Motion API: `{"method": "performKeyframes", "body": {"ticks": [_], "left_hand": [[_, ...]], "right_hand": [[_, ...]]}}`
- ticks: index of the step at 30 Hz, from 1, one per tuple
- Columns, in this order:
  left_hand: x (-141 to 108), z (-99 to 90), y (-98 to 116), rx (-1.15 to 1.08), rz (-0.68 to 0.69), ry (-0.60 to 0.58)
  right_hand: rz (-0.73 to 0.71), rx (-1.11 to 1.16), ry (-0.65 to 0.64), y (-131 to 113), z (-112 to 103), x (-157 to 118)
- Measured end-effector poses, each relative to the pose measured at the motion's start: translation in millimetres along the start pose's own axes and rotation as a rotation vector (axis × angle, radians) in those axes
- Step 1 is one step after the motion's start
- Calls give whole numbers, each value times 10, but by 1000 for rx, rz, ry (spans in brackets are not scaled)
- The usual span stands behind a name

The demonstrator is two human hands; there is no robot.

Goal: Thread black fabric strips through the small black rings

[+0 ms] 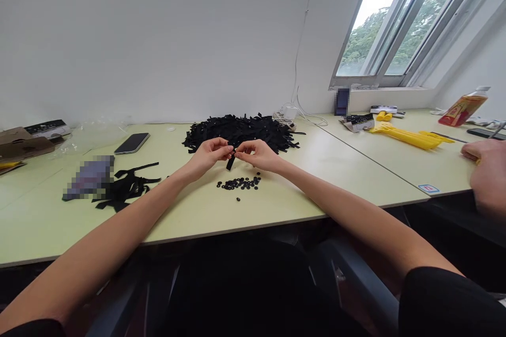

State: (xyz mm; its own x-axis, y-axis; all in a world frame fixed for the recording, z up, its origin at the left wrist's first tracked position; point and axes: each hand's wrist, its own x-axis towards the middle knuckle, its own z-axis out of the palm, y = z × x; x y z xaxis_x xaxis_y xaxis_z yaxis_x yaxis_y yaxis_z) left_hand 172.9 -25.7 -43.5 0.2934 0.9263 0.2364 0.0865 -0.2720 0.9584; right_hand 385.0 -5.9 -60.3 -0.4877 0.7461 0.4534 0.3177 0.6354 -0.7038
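Note:
In the head view, my left hand and my right hand meet above the table, thumbs and fingertips pinched close together. Between them they hold a short black fabric strip, its free end hanging down. Whether a small ring is also between the fingertips is too small to tell. Just below lie several small black rings in a loose cluster, with a single ring nearer the table edge. Behind my hands a large heap of black strips spreads along the wall.
More black strips lie at the left, near a blurred packet and a phone. Brown packaging sits far left. To the right are yellow ties, a tilted drink bottle and another person's hand.

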Motion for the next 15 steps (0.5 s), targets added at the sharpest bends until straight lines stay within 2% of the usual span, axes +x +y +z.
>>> {"method": "performKeyframes", "body": {"ticks": [3,5,7,10,13,15], "left_hand": [[3,16,13,-116,-91,16],[1,23,15,-114,-126,8],[-2,20,10,-29,-133,-5],[-14,-7,-1,175,-123,-39],[-43,-57,10,332,-113,-132],[-68,-92,36,408,-101,-280]], "right_hand": [[-9,11,66,47,2,28],[3,16,126,68,-9,41],[30,44,169,71,-26,43],[64,98,167,54,-45,30],[67,50,148,37,-53,18],[61,-15,148,32,-57,18]]}}
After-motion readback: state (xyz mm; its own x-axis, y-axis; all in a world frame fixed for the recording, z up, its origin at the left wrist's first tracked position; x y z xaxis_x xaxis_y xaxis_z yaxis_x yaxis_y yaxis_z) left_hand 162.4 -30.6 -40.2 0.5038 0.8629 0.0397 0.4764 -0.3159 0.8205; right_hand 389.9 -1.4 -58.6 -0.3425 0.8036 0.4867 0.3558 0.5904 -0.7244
